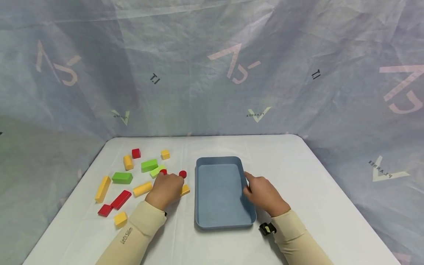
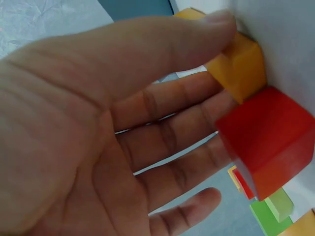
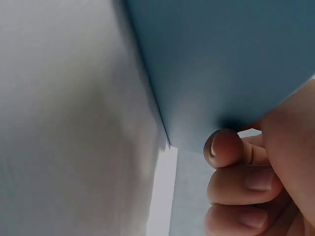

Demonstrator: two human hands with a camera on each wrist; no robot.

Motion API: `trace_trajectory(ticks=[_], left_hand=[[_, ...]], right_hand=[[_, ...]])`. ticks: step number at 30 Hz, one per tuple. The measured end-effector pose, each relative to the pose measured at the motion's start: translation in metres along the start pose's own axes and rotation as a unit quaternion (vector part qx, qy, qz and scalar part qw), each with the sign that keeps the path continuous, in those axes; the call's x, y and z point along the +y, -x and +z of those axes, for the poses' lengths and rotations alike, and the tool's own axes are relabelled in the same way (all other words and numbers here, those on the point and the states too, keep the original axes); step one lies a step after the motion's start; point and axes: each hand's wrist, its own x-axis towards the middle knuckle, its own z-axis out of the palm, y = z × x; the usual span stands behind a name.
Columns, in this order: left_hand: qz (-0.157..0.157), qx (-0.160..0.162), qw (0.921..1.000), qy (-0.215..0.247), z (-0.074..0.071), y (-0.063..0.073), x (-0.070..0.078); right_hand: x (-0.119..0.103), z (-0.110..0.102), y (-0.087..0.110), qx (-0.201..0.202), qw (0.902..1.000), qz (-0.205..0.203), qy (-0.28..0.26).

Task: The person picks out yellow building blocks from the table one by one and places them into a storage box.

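In the head view my left hand (image 1: 168, 189) reaches down among coloured blocks left of the tray. Its thumb and fingers pinch a yellow block (image 2: 243, 66), partly covered by the thumb in the left wrist view. Close beside the fingertips lies a red block (image 2: 268, 140). The blue-grey tray (image 1: 225, 226) lies flat on the table, with nothing inside. My right hand (image 1: 265, 195) grips its right wall, the thumb over the rim. From the right wrist, curled fingers (image 3: 241, 184) show against the tray's outer wall (image 3: 216, 64).
On the white table (image 1: 281, 154), several more blocks spread left: a dark green block (image 1: 122, 178), a yellow cylinder (image 1: 142, 189), a long red block (image 1: 121, 200) and a yellow cube (image 1: 120, 219). A small red piece (image 1: 182, 174) lies near the tray. Grey printed cloth (image 1: 185, 73) hangs behind.
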Motion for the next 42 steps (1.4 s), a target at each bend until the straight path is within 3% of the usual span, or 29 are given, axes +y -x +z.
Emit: trace_trajectory(ticks=[12,16,23,27,35,42], left_hand=[[0.003,0.015,0.9999,-0.007,-0.001,-0.003,-0.001],[0.008,0.042,0.9990,-0.009,-0.003,-0.004,-0.001],[0.031,0.128,0.9913,0.000,-0.006,-0.004,0.000],[0.042,0.152,0.9874,0.006,-0.010,-0.003,0.002],[0.063,0.173,0.9823,0.036,-0.015,-0.003,0.010],[0.091,0.184,0.9785,0.024,-0.015,0.002,0.022]], right_hand=[[0.000,0.003,0.000,-0.009,0.9994,0.006,-0.032],[0.001,0.003,0.001,-0.015,0.9994,0.011,-0.030],[0.001,0.003,0.001,-0.009,0.9996,0.003,-0.025],[0.000,0.002,0.000,-0.007,0.9998,0.000,-0.019],[0.000,0.003,0.000,-0.008,0.9998,0.001,-0.015],[0.001,0.005,0.000,-0.012,0.9997,0.004,-0.020]])
